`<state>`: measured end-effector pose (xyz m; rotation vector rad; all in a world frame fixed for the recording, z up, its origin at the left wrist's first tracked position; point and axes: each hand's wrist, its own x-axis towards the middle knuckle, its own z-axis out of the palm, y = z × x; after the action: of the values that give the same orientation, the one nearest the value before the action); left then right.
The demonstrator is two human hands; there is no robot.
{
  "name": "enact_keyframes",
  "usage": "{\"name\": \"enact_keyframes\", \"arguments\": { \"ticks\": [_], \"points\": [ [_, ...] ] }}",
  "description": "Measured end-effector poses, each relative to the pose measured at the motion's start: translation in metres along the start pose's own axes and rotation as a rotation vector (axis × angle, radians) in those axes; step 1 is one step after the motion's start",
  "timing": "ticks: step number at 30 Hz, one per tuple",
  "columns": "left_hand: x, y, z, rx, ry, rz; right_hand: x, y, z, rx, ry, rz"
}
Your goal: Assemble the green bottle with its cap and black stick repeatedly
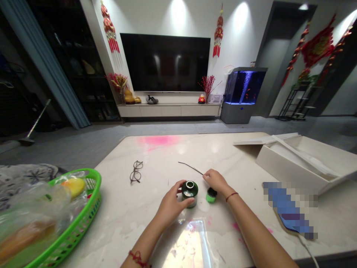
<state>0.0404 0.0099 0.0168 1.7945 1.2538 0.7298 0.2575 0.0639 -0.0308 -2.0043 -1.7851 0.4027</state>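
Wrapped round a small dark green glass jar (190, 190) with a white ring on top is my left hand (176, 201), its thumb on the near side. The jar stands on the white marble-look table (117, 219). My right hand (216, 180) pinches the near end of a thin dark stick (191, 166), which points away to the left over the table. Just below my right hand stands a small bright green pot (211, 195) with a dark opening. A pair of dark-framed glasses (136, 172) lies to the left of the jar.
A green plastic basket (96, 186) with bagged food stands at the left. At the right are an open white box (290, 167) and a pixelated blue object (287, 210) with a cable. Pink stains mark the table. Beyond are a television (167, 63) and a fish tank (245, 87).
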Motion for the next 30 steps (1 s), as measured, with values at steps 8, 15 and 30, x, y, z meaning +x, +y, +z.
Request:
{"name": "enact_keyframes", "arguments": {
  "ticks": [8,15,30],
  "points": [
    [0.000,-0.001,0.000,0.007,-0.005,0.016,-0.006,0.007,-0.006,0.032,0.017,0.075],
    [-0.001,0.002,-0.001,0.006,-0.017,0.013,-0.005,0.018,-0.002,0.068,0.019,0.111],
    [-0.001,0.002,-0.001,0.017,-0.014,0.014,-0.013,-0.041,-0.043,0.719,0.357,-0.090]
  ]
}}
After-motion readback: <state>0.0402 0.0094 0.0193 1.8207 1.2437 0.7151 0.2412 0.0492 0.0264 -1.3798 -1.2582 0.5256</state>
